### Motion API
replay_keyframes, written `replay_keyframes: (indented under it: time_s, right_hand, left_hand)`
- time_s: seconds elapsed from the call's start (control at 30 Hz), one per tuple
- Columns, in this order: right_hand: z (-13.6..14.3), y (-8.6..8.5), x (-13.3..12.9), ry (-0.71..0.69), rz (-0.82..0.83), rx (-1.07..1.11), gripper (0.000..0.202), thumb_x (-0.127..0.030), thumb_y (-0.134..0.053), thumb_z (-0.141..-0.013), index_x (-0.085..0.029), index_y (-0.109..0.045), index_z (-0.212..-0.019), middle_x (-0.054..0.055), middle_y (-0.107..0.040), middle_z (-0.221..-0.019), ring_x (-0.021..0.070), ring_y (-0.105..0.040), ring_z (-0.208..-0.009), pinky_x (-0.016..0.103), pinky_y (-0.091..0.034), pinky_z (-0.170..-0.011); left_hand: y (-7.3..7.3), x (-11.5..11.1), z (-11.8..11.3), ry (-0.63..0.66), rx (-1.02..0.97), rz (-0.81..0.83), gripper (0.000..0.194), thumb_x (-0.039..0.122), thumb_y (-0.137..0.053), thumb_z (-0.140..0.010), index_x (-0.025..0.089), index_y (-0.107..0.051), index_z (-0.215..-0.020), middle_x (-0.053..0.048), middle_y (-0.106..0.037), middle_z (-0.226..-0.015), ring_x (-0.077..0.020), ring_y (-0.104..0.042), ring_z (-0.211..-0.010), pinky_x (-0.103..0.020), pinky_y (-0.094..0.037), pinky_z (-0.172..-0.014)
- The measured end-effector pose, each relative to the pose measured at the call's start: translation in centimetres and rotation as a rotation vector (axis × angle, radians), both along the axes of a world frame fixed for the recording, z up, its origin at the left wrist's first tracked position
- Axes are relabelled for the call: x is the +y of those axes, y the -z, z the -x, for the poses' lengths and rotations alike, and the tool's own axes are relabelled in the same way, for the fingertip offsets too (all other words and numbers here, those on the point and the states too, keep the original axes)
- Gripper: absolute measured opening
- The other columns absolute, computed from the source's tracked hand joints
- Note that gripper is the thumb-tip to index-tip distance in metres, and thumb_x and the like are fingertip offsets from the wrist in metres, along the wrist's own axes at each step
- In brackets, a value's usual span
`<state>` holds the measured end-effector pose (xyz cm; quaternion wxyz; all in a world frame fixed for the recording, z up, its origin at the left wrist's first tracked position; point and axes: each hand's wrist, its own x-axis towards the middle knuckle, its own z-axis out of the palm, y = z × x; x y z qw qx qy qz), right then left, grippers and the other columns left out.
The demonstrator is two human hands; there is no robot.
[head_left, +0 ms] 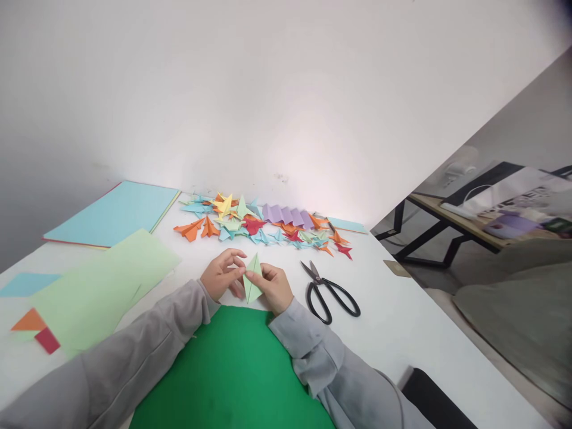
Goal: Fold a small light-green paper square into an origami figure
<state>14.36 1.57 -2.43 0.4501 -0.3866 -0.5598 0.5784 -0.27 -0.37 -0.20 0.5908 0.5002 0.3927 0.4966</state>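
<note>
Your left hand [222, 274] and right hand [273, 287] meet over the white surface [393, 322], both closed in a pinch on the folded green paper [252, 279], a pale kite-shaped piece that stands between your fingertips with its point up. Your left grip has the piece at its left edge, your right grip at its lower right side. Just below your wrists lies a dark green sheet [232, 369], partly under your grey sleeves. Black scissors [328, 292] lie just to the right of your right hand, blades shut, apart from it. Beyond the hands, a pile of folded paper shapes [263, 225] in orange, blue, yellow, red and purple runs along the wall. To your left lie a large pale green sheet [102, 286] and, farther back, a stack of blue sheets [114, 213].
</note>
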Motion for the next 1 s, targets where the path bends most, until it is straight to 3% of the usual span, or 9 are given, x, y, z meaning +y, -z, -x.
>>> replay_keyframes:
  time_s: [0.2, 0.33, 0.5, 0.63, 0.8, 1.0]
  right_hand:
    - [0.01, 0.01, 0.1, 0.029, -0.044, -0.064, 0.036, -0.046, -0.067, -0.062, -0.016, -0.05, -0.053, -0.006, -0.043, -0.044, 0.0076, -0.037, -0.043, 0.022, -0.028, -0.042]
    - [0.08, -0.18, -0.02, 0.03, -0.014, -0.017, 0.035, -0.045, -0.067, -0.063, -0.015, -0.051, -0.054, -0.006, -0.045, -0.045, 0.0066, -0.037, -0.042, 0.021, -0.028, -0.043]
    - [0.17, 0.09, 0.08, 0.03, 0.057, 0.091, 0.038, -0.054, -0.056, -0.07, -0.016, -0.055, -0.064, -0.004, -0.05, -0.047, 0.0085, -0.043, -0.039, 0.021, -0.033, -0.038]
    - [0.18, 0.24, 0.15, 0.035, 0.053, 0.088, 0.036, -0.05, -0.06, -0.069, -0.015, -0.054, -0.061, -0.004, -0.051, -0.047, 0.0075, -0.045, -0.038, 0.02, -0.034, -0.038]
    - [0.14, 0.19, 0.1, 0.019, 0.043, 0.067, 0.034, -0.048, -0.061, -0.07, -0.015, -0.058, -0.066, -0.002, -0.055, -0.044, 0.0075, -0.045, -0.037, 0.02, -0.035, -0.038]
    - [0.13, 0.45, 0.31, 0.023, 0.058, 0.064, 0.032, -0.045, -0.065, -0.067, -0.015, -0.058, -0.072, -0.002, -0.057, -0.044, 0.0078, -0.046, -0.036, 0.02, -0.036, -0.038]
  left_hand:
    - [0.31, 0.05, -0.16, -0.024, -0.016, 0.003, 0.035, 0.035, -0.069, -0.06, 0.013, -0.051, -0.081, 0.001, -0.052, -0.073, -0.0121, -0.059, -0.044, -0.026, -0.049, -0.036]
    - [0.4, 0.09, -0.19, -0.008, -0.006, 0.023, 0.034, 0.034, -0.07, -0.058, 0.012, -0.052, -0.077, 0.001, -0.057, -0.06, -0.0131, -0.058, -0.043, -0.025, -0.049, -0.038]
    - [0.56, 0.42, -0.12, -0.111, -0.031, 0.058, 0.033, 0.032, -0.072, -0.054, 0.012, -0.052, -0.07, 0.0, -0.058, -0.048, -0.0121, -0.055, -0.039, -0.023, -0.047, -0.038]
    - [0.59, 0.55, -0.05, -0.16, -0.032, 0.076, 0.03, 0.029, -0.072, -0.053, 0.012, -0.053, -0.069, 0.0, -0.058, -0.044, -0.0113, -0.053, -0.036, -0.023, -0.046, -0.038]
    - [0.66, 0.62, 0.02, -0.204, -0.032, 0.085, 0.024, 0.026, -0.069, -0.055, 0.011, -0.055, -0.068, 0.0, -0.058, -0.044, -0.0118, -0.053, -0.036, -0.024, -0.046, -0.039]
    - [0.71, 0.7, 0.04, -0.16, -0.171, 0.134, 0.022, 0.027, -0.068, -0.056, 0.01, -0.059, -0.066, -0.002, -0.061, -0.052, -0.0134, -0.057, -0.047, -0.026, -0.047, -0.043]
